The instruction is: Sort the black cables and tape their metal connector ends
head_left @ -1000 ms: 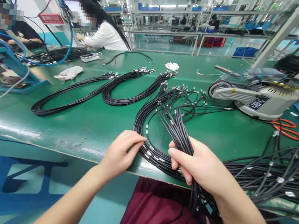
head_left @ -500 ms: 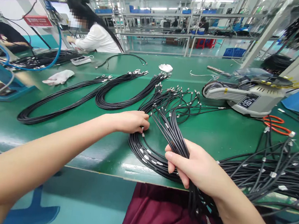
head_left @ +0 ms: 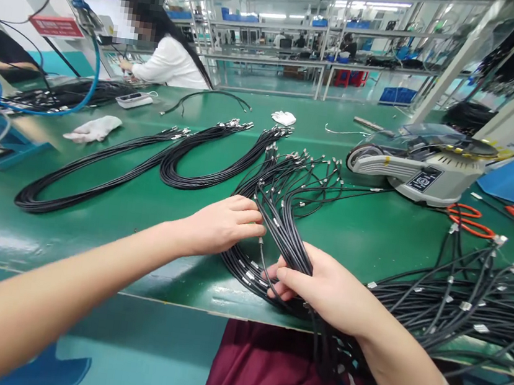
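Observation:
My right hand is closed round a thick bundle of black cables with small metal connectors, near the front edge of the green table. The bundle runs from the hand up across the table and down over my lap. My left hand reaches in from the left, fingers pinched on one cable of the bundle just above the right hand. A silver bangle sits on my right wrist.
Two looped black cable bundles lie further left. A tape dispenser machine stands at right, orange scissors beside it, a loose cable pile at right. White gloves lie at left. A person in white works at the far side.
My left hand came from the table's front edge up to the bundle and now pinches a cable close to my right hand. My right hand sank slightly with the bundle.

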### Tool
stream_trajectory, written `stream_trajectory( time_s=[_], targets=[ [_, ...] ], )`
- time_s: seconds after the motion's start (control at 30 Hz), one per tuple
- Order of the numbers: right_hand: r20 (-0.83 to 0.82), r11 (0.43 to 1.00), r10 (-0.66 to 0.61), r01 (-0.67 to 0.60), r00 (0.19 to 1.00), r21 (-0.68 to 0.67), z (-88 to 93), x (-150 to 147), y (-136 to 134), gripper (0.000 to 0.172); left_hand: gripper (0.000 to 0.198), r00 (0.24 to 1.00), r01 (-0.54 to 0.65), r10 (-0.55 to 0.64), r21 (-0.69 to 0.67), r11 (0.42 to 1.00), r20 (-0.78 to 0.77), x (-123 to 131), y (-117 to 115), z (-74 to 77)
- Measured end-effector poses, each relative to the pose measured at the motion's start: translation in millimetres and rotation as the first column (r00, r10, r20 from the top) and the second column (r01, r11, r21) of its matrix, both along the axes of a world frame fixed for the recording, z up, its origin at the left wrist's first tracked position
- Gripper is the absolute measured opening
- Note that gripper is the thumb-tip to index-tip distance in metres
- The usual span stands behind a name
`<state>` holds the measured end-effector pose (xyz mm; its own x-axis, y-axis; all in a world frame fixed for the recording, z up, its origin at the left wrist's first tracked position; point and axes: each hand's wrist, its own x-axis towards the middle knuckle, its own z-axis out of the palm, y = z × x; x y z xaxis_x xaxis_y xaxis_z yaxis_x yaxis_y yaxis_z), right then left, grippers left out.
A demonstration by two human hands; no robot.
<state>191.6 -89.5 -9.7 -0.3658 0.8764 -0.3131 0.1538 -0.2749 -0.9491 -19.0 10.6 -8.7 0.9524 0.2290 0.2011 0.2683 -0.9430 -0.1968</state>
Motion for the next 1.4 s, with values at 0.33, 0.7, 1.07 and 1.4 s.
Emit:
stream_trajectory(
  time_s=[0.33,0.7,1.07,1.4],
  targets=[
    [0.025,1.000,-0.023,0.022,0.999,0.015,4.8,2,-2,0.004,0.031,0.978,-0.040,0.059,-0.099,0.994,0.198,7,-42,-21.5],
    [-0.053,0.994,-0.004,-0.002,0.999,-0.112,0.1,-1,-6,0.017,0.023,0.475,-0.069,0.812,-0.906,0.418,0.338,21,-60,-27.0],
    [-0.023,0.998,0.048,-0.048,0.999,0.034,-5.6,-6,-4,0.017,0.015,0.076,0.829,0.993,-0.548,-0.113,-0.090,59,-112,-32.1],
    [0.102,0.990,0.038,-0.051,0.994,0.131,-3.5,6,-1,0.023,0.016,0.036,0.768,0.996,-0.636,-0.076,-0.075,75,-158,-42.0]
  ],
)
